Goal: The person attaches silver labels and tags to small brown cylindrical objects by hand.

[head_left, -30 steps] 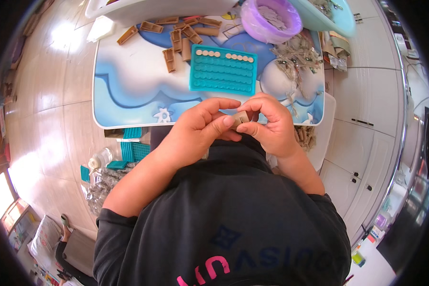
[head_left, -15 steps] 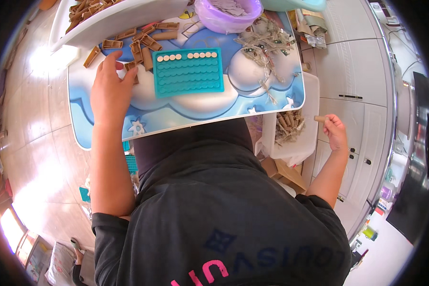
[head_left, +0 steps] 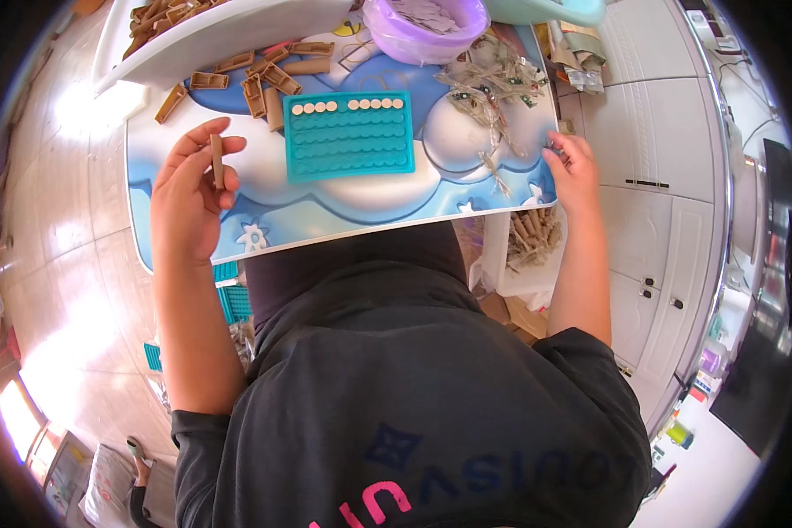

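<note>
My left hand (head_left: 193,189) is closed on a brown trough-shaped piece (head_left: 218,162), which it holds upright between thumb and fingers above the table's left part. At the table's right edge, my right hand (head_left: 574,167) has its fingertips pinched together by a small dark bit; what they hold is too small to make out. Between the hands lies a teal ridged tray (head_left: 350,145) with several round white discs (head_left: 325,106) along its far row. Several similar brown pieces (head_left: 253,95) lie beyond my left hand. Bundles of thin wires (head_left: 488,88) spread near my right hand.
A white bin (head_left: 514,273) below the table's right edge holds several brown pieces (head_left: 534,236). At the back stand a purple bowl (head_left: 427,48) lined with plastic and a white tray (head_left: 264,35) of brown pieces. White cabinets (head_left: 660,132) line the right side.
My left hand has drawn back from the pile with a brown piece. My right hand has moved from beside the bin up to the table edge; the brown piece it held no longer shows.
</note>
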Tool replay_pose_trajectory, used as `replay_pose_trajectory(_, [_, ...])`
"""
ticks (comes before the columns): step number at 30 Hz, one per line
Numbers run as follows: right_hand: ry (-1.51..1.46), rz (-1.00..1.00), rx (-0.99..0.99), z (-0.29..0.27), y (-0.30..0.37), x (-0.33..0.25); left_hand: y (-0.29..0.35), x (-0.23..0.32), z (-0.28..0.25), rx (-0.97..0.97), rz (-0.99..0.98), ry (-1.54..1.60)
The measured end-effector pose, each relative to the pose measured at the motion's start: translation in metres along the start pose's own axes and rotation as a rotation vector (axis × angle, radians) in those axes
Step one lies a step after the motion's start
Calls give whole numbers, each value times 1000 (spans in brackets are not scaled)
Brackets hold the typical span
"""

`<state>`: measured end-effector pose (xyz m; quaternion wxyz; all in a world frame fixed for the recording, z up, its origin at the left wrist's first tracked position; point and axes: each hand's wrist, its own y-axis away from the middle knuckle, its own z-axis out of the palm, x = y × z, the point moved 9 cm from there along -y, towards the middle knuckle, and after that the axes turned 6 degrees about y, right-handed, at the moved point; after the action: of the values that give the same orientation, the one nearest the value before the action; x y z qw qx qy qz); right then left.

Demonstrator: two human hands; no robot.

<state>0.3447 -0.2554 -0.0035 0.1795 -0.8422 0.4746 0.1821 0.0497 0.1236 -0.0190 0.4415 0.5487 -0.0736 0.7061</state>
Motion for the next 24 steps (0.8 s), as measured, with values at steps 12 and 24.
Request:
replay_pose_trajectory(12, [-102, -284, 404, -90, 15, -130, 28, -32, 27, -74, -202, 304])
replay_pose_trajectory(24, [92, -460, 394, -55, 11, -152, 46, -57, 76, -277, -323, 120])
